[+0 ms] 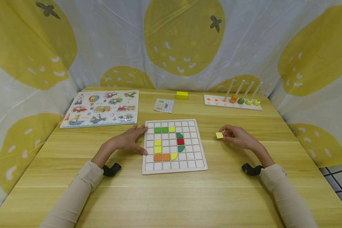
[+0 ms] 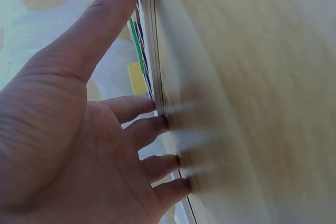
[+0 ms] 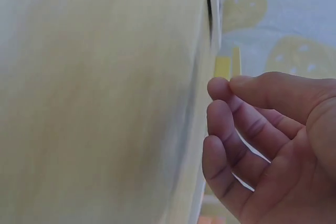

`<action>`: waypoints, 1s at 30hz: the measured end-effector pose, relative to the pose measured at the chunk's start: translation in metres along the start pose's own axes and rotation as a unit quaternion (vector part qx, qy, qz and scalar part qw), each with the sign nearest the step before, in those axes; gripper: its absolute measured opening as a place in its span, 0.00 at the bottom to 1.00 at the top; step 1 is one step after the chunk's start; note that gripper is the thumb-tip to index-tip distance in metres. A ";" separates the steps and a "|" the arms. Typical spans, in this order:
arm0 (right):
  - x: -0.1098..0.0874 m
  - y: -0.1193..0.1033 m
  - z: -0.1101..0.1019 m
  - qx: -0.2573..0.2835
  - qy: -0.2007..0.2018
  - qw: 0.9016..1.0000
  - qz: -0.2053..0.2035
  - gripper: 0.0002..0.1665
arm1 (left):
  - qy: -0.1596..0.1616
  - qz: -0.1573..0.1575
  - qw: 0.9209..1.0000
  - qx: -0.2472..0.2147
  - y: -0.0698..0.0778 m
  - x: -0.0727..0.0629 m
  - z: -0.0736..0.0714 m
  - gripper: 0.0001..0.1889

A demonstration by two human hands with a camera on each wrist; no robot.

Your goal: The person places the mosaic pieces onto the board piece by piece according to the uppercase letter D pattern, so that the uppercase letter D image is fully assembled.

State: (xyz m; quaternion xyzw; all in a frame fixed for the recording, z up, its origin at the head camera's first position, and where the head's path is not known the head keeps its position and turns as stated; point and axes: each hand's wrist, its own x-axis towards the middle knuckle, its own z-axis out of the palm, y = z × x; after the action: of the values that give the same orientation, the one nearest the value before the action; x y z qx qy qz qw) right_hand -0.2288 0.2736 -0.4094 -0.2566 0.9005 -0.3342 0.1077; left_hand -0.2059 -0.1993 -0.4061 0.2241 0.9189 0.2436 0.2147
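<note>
A white grid board (image 1: pixel 174 171) lies on the table, bearing green, yellow, orange and red tiles set out in a ring-like outline. Square tiles make up most of it; several pieces have a rounded corner, such as the yellow one (image 1: pixel 174 156) at the lower right. My left hand (image 1: pixel 128 139) rests at the board's left edge, thumb and fingertips touching it with the fingers spread. To the right of the board, my right hand (image 1: pixel 239 136) pinches a yellow square tile (image 1: pixel 219 135) between thumb and fingers, just off the board. The right wrist view shows that tile (image 3: pixel 236 61) edge-on.
Behind the board lie a small pattern card (image 1: pixel 164 105) and a yellow block (image 1: pixel 182 95). A vehicle picture puzzle (image 1: pixel 102 109) is at the back left. At the back right stands a peg stand (image 1: pixel 232 103) with coloured beads. Patterned cloth (image 1: pixel 185 38) hangs around the table.
</note>
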 end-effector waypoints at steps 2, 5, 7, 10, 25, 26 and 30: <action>0.009 -0.008 0.004 -0.002 -0.002 1.000 -0.008 0.14 | 0.001 0.001 1.000 -0.001 0.000 0.000 0.000 0.58; 0.022 -0.022 0.009 0.002 -0.009 1.000 -0.020 0.15 | 0.001 0.003 1.000 -0.001 -0.001 0.000 0.001 0.58; 0.030 -0.030 0.014 0.008 -0.015 0.999 -0.032 0.15 | 0.000 0.004 1.000 -0.003 -0.001 0.000 0.001 0.58; 0.043 -0.042 0.020 0.016 -0.022 0.998 -0.050 0.15 | 0.000 0.005 1.000 -0.006 -0.001 0.000 0.001 0.58; 0.102 -0.087 0.054 0.031 -0.051 0.994 -0.096 0.13 | 0.000 0.002 1.000 -0.005 -0.001 -0.001 0.001 0.58; 0.105 -0.089 0.057 0.032 -0.056 0.993 -0.100 0.13 | 0.000 0.002 1.000 -0.005 -0.001 0.000 0.001 0.58; 0.117 -0.099 0.067 0.030 -0.068 0.991 -0.114 0.13 | 0.000 0.002 1.000 -0.001 -0.002 0.001 0.001 0.58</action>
State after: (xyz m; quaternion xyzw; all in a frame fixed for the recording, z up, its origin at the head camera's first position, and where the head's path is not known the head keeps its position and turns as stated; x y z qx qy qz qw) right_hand -0.2644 0.1108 -0.3969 -0.3758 0.8456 -0.3533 0.1377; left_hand -0.2066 -0.2002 -0.4078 0.2255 0.9182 0.2452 0.2143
